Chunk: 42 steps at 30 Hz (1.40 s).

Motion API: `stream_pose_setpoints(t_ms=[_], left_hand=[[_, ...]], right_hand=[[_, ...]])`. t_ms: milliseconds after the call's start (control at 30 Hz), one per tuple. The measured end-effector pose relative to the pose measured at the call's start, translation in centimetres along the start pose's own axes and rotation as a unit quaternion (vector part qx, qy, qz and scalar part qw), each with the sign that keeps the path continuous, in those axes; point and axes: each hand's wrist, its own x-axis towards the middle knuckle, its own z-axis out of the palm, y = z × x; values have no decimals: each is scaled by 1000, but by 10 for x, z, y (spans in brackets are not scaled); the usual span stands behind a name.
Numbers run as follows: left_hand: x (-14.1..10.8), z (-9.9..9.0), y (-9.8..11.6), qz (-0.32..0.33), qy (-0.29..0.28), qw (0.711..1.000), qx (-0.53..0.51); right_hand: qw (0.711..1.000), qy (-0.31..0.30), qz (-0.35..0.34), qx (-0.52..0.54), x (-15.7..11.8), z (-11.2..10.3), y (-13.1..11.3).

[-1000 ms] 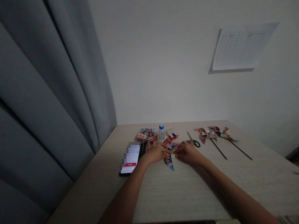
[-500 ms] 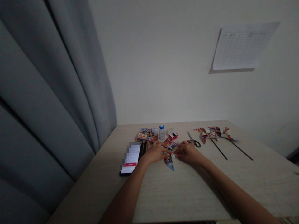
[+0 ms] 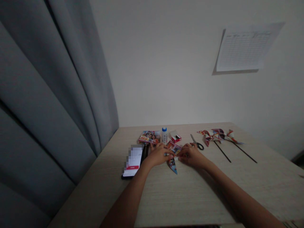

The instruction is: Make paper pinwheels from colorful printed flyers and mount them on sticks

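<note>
A colourful printed paper piece (image 3: pixel 172 166) with pointed flaps lies on the pale wooden table (image 3: pixel 166 202), between my two hands. From the left, my left hand (image 3: pixel 159 155) rests over it, its fingers pressed on the paper near the middle. My right hand (image 3: pixel 190 154) has its fingers closed at the paper's right side, by a small white part. The fingertips of both hands almost meet there. Part of the paper's centre is hidden under the fingers.
A phone (image 3: pixel 133 161) lies left of my left hand. Behind are printed cards (image 3: pixel 150 137), a blue-capped bottle (image 3: pixel 164 135) and a small red box (image 3: pixel 176 138). Scissors (image 3: pixel 200 146) lie beyond my right hand; two paper pinwheels (image 3: pixel 212 136) on black sticks are at the right.
My left hand's fingers have shifted slightly over the paper, with a fingertip now lower near its centre. My right hand stays nearly still.
</note>
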Motion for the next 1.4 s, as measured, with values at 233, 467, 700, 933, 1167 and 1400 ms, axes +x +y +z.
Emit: stream_pose_setpoints(t_ms=[233, 467, 700, 933, 1167, 1400], left_hand=[[-1, 2, 0, -2, 1, 1000, 3], [0, -1, 3, -14, -10, 1000, 18], [-1, 0, 0, -1, -8, 1000, 11], [1, 6, -4, 6, 19, 999, -25], [2, 8, -5, 17, 21, 999, -24], [-3, 5, -2, -2, -2, 1000, 7]], right_hand=[[1000, -6, 9, 6, 1, -1, -1], [1000, -8, 3, 0, 1, -1, -1], [1000, -6, -18, 5, 1, -2, 4], [999, 1, -45, 30, 0, 0, 15], [998, -9, -58, 22, -2, -3, 16], [998, -23, -61, 4, -1, -7, 15]])
